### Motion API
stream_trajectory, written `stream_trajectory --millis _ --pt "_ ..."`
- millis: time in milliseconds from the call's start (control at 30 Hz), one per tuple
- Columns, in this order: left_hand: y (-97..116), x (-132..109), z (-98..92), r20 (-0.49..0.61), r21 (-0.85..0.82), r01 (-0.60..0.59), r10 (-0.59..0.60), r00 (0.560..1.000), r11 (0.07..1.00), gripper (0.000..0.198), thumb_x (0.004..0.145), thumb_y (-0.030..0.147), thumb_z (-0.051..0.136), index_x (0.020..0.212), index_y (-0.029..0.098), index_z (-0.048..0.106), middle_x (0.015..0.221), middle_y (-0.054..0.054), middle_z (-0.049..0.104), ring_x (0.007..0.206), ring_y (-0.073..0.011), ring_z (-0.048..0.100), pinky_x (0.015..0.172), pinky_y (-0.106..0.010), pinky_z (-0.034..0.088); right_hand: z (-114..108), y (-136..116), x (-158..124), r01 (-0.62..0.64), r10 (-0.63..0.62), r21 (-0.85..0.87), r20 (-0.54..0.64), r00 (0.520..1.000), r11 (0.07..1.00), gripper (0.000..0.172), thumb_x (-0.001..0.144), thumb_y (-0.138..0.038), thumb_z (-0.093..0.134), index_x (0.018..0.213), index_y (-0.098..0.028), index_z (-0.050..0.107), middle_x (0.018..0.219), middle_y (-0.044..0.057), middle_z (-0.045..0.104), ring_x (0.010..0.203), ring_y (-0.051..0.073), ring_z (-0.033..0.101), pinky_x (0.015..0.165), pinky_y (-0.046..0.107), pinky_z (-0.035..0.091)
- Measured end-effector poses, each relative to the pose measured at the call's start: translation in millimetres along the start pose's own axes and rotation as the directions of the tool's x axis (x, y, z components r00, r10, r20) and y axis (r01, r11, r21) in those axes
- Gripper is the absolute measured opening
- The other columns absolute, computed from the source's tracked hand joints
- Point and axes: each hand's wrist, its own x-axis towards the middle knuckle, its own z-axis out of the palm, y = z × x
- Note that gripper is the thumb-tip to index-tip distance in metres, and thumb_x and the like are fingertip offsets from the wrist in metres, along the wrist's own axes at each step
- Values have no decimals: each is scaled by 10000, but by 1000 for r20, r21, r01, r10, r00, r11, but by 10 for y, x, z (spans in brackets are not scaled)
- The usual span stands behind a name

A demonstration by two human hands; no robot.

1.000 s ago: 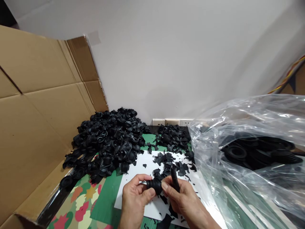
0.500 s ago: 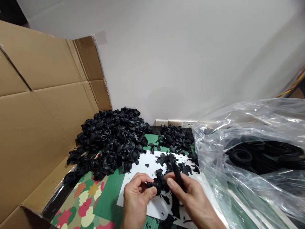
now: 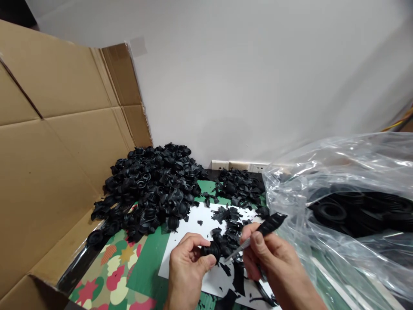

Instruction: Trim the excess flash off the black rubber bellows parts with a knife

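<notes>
Between the thumb and fingers of my left hand (image 3: 190, 267) is a small black ribbed rubber boot (image 3: 212, 249). My right hand (image 3: 271, 262) is closed round a craft knife (image 3: 273, 222) with a black-wrapped handle. The knife's thin grey blade points down and left, its tip close to the boot but apart from it, as far as I can see. Torn black rubber scraps (image 3: 227, 239) lie between and behind both hands on a white sheet (image 3: 183, 230). A curved dark thing (image 3: 266, 295) shows under my right hand; its kind is unclear.
A big heap of black ribbed rubber parts (image 3: 155, 185) rises at the left, beside a cardboard wall (image 3: 64, 150). More scraps (image 3: 240, 185) are piled near the wall sockets (image 3: 221, 165). At right stands a clear plastic bag (image 3: 290, 198) with black rubber parts (image 3: 332, 211). Below is a green mat (image 3: 146, 262).
My right hand has moved right, away from the boot, and turned. The knife has swung from nearly upright to slanting, and its blade now shows. My left hand has barely moved.
</notes>
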Motion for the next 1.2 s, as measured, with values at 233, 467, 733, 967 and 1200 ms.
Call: stream_trajectory --millis 233,467,733,967,1200 --pt "19 -12 -3 17 -25 7 -7 1000 1000 189 542 26 653 664 170 655 706 17 555 561 -112 485 503 -204 405 70 21 -53 145 -151 -90 -65 986 985 260 647 -443 713 687 -206 614 582 -6 559 547 152 510 491 245 413" --pt "36 -18 7 15 14 -25 25 1000 1000 205 553 10 643 670 178 653 706 18 560 576 -119 493 517 -208 403 36 117 -43 276 -286 -130 -66 956 952 239 656 -453 706 725 -225 716 802 68 656 782 243 605 665 327 512" --pt "6 -32 -1 36 71 -60 58 998 996 182 574 28 645 663 185 659 715 2 572 622 -151 516 548 -228 407 80 214 -57 254 -267 -144 -78 960 956 227 667 -424 702 723 -204 698 753 51 660 549 164 574 520 280 501" --pt "-15 -20 -12 45 99 -77 73 996 992 176 582 38 652 673 189 660 725 0 577 624 -155 519 547 -228 408 82 237 -27 333 -353 -221 -60 934 917 167 714 -376 671 724 -211 697 740 60 658 632 196 595 566 292 506" --pt "41 -47 28 31 48 -48 47 998 998 129 569 55 654 610 177 656 654 6 569 577 -138 496 511 -217 394 67 240 -88 631 -659 -497 147 738 596 119 780 -203 590 776 -250 700 756 55 693 662 195 642 588 277 498"
